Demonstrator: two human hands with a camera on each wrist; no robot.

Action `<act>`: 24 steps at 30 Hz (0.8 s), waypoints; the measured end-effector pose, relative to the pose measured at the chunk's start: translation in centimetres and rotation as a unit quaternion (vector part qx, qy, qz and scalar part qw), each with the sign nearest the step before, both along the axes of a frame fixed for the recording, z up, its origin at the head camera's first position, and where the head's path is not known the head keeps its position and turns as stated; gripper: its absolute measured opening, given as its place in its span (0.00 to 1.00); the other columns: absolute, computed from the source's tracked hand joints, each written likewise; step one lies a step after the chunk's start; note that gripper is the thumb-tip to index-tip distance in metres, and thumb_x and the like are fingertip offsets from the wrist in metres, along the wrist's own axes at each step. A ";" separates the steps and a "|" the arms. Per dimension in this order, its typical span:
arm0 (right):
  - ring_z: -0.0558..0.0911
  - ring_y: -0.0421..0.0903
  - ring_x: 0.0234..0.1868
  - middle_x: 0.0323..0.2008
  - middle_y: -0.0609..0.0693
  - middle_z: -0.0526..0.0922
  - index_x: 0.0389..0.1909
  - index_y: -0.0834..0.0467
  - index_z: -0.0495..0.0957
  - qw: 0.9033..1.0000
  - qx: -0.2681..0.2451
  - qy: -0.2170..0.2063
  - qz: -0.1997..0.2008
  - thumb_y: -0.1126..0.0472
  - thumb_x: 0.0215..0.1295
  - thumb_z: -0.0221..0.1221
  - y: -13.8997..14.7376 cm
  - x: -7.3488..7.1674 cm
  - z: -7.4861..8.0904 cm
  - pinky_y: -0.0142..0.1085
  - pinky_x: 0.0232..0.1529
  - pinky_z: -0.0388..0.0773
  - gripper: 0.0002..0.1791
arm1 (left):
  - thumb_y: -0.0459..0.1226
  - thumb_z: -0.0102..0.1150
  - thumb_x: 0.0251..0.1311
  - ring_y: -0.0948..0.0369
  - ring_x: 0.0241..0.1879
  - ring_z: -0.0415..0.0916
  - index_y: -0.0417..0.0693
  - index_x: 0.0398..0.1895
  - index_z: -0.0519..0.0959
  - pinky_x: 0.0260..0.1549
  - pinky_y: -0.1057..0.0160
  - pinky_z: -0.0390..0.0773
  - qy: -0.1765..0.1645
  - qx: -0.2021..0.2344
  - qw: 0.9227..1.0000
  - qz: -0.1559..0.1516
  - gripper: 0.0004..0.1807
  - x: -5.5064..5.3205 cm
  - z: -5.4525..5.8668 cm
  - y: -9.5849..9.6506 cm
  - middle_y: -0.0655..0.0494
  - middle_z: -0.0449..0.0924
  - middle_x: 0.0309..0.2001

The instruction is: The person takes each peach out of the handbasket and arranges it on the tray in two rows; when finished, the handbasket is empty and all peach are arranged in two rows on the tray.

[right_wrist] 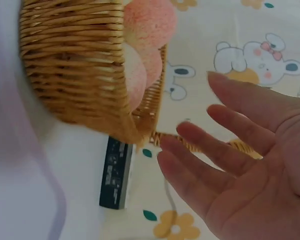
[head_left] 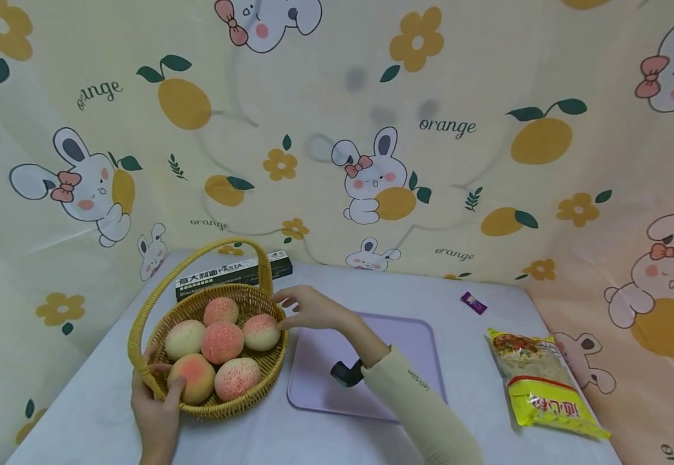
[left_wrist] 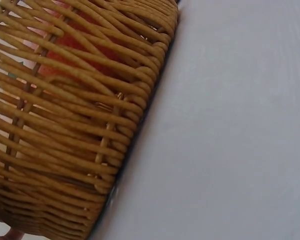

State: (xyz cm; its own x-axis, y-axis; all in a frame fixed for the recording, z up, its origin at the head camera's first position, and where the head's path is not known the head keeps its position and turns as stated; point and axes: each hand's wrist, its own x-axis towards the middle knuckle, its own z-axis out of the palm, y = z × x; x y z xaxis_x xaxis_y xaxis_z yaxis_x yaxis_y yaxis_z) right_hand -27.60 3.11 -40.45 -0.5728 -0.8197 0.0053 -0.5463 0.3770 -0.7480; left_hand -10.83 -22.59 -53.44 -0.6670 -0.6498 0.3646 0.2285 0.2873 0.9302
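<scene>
A wicker basket [head_left: 229, 408] with a tall arched handle stands on the left of the table, holding several pink and cream peaches [head_left: 223, 342]. My left hand [head_left: 157, 413] grips the basket's near left rim by the foot of the handle, its thumb reaching over beside an orange-pink peach [head_left: 190, 381]. In the left wrist view the woven side [left_wrist: 85, 115] fills much of the picture and most of that hand is hidden. At the right rim, my right hand [head_left: 313, 309] has its fingers spread and relaxed, holding nothing; the right wrist view shows its palm [right_wrist: 270, 175] bare.
Behind the basket lies a long black pasta box [head_left: 281, 265]. A lilac tray [head_left: 366, 402] sits under the right forearm. Farther right are a small purple packet [head_left: 473, 303] and a yellow bag of noodles [head_left: 543, 381]. A printed cloth [head_left: 313, 97] surrounds the table.
</scene>
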 end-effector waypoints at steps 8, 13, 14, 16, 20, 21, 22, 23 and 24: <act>0.78 0.52 0.56 0.57 0.58 0.80 0.62 0.67 0.76 0.994 0.093 0.010 0.052 0.68 0.60 0.68 -4.1 -1.2 0.1 0.33 0.52 0.74 0.27 | 0.16 0.59 0.53 0.64 0.43 0.69 0.38 0.71 0.67 0.43 0.77 0.67 0.001 -0.011 1.000 0.006 0.38 -0.1 -0.2 -0.5 0.57 0.73 0.39; 0.78 0.52 0.59 0.58 0.57 0.80 0.62 0.66 0.76 0.989 0.131 0.005 0.063 0.68 0.58 0.69 -5.6 -2.0 0.1 0.32 0.54 0.73 0.29 | 0.17 0.60 0.53 0.65 0.45 0.69 0.40 0.71 0.67 0.46 0.76 0.66 0.001 -0.007 1.000 0.001 0.39 -0.2 -0.2 -0.4 0.58 0.72 0.39; 0.77 0.51 0.60 0.58 0.56 0.80 0.62 0.66 0.76 0.989 0.134 0.000 0.063 0.68 0.58 0.70 -5.8 -2.2 0.0 0.32 0.55 0.73 0.30 | 0.17 0.60 0.54 0.65 0.45 0.69 0.41 0.71 0.67 0.46 0.77 0.66 -0.001 -0.007 1.000 0.001 0.39 -0.2 -0.2 -0.4 0.58 0.72 0.39; 0.78 0.49 0.59 0.58 0.56 0.80 0.62 0.66 0.76 0.988 0.140 -0.009 0.060 0.68 0.57 0.70 -6.1 -2.4 -0.3 0.31 0.55 0.73 0.30 | 0.17 0.60 0.54 0.66 0.44 0.69 0.40 0.72 0.66 0.46 0.77 0.66 -0.007 -0.009 1.000 0.001 0.39 -0.2 -0.2 -0.3 0.59 0.72 0.39; 0.78 0.45 0.58 0.58 0.55 0.80 0.62 0.66 0.76 0.987 0.149 -0.022 0.058 0.68 0.56 0.71 -6.6 -2.7 -0.7 0.31 0.55 0.73 0.31 | 0.17 0.60 0.53 0.66 0.44 0.69 0.40 0.71 0.67 0.46 0.76 0.65 -0.001 -0.008 1.000 -0.001 0.39 -0.1 -0.2 -0.2 0.58 0.72 0.39; 0.77 0.45 0.58 0.58 0.55 0.80 0.62 0.65 0.76 0.986 0.155 -0.025 0.058 0.67 0.56 0.71 -6.7 -2.7 -0.7 0.31 0.55 0.73 0.31 | 0.16 0.60 0.53 0.65 0.44 0.69 0.39 0.71 0.67 0.45 0.75 0.66 0.005 -0.007 1.000 -0.003 0.38 0.0 -0.1 -0.1 0.57 0.72 0.38; 0.77 0.43 0.57 0.58 0.54 0.80 0.63 0.65 0.76 0.985 0.163 -0.025 0.059 0.67 0.56 0.71 -6.9 -2.7 -0.8 0.31 0.55 0.73 0.31 | 0.16 0.60 0.53 0.64 0.43 0.69 0.38 0.70 0.67 0.44 0.75 0.66 0.010 -0.007 1.000 -0.004 0.38 0.1 0.1 -0.1 0.56 0.72 0.38; 0.77 0.43 0.57 0.58 0.54 0.80 0.63 0.65 0.76 0.983 0.170 -0.027 0.060 0.67 0.56 0.71 -7.1 -2.8 -0.8 0.31 0.55 0.73 0.32 | 0.16 0.60 0.53 0.64 0.43 0.69 0.37 0.70 0.67 0.44 0.75 0.66 0.016 -0.008 1.000 -0.006 0.38 0.1 0.4 0.1 0.56 0.72 0.38; 0.78 0.42 0.55 0.57 0.53 0.81 0.63 0.64 0.76 0.981 0.180 -0.027 0.063 0.67 0.56 0.71 -7.2 -2.8 -0.8 0.30 0.54 0.73 0.31 | 0.15 0.59 0.52 0.63 0.42 0.69 0.35 0.69 0.67 0.44 0.74 0.67 0.022 -0.009 1.000 -0.008 0.37 0.3 0.9 0.3 0.56 0.72 0.38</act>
State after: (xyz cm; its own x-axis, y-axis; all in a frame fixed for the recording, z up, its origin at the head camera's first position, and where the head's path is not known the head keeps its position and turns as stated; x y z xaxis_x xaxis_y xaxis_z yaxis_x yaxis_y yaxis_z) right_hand -30.40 -4.13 -41.21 -0.4590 -0.8270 -0.3246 -0.5685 0.5542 -0.6080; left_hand -10.57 -22.32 -52.58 -0.6601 -0.6327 0.4050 0.2732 0.3001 0.9140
